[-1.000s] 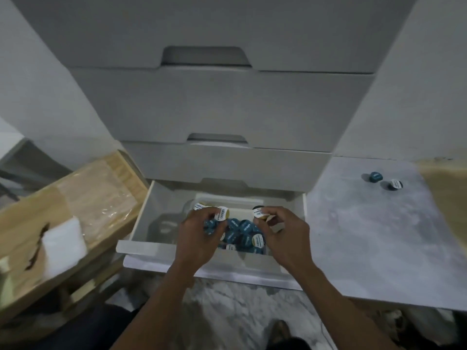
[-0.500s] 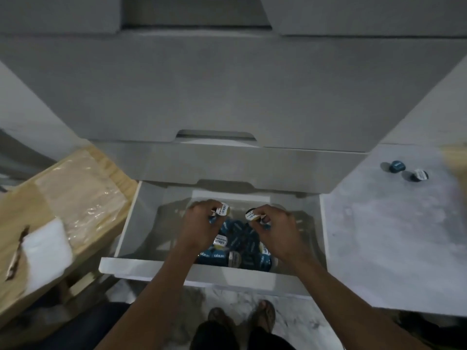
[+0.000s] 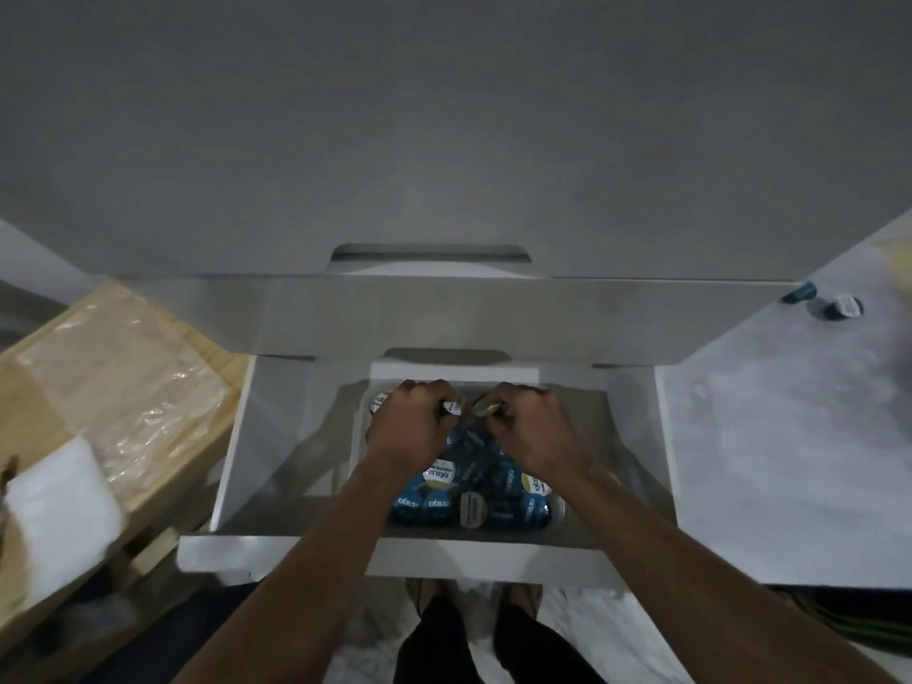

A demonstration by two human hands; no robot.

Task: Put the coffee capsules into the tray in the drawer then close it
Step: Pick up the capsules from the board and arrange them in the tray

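Risk: capsules (image 3: pixel 446 491) heaped high in the tray (image 3: pixel 454 375) could spill into the drawer (image 3: pixel 276 436) or jam it on closing; 2 capsules (image 3: pixel 821 299) remain on the table (image 3: pixel 789 436); left hand (image 3: pixel 409 427) and right hand (image 3: pixel 530 429) each curled, pinching a capsule over the tray.

Dim, greyish light, wide-angle bowing at the edges, soft motion blur, deep shadow inside the drawer (image 3: pixel 276 436).

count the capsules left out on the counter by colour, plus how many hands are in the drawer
blue capsule: 1
white-topped capsule: 1
hands in the drawer: 2, left hand and right hand
total: 4
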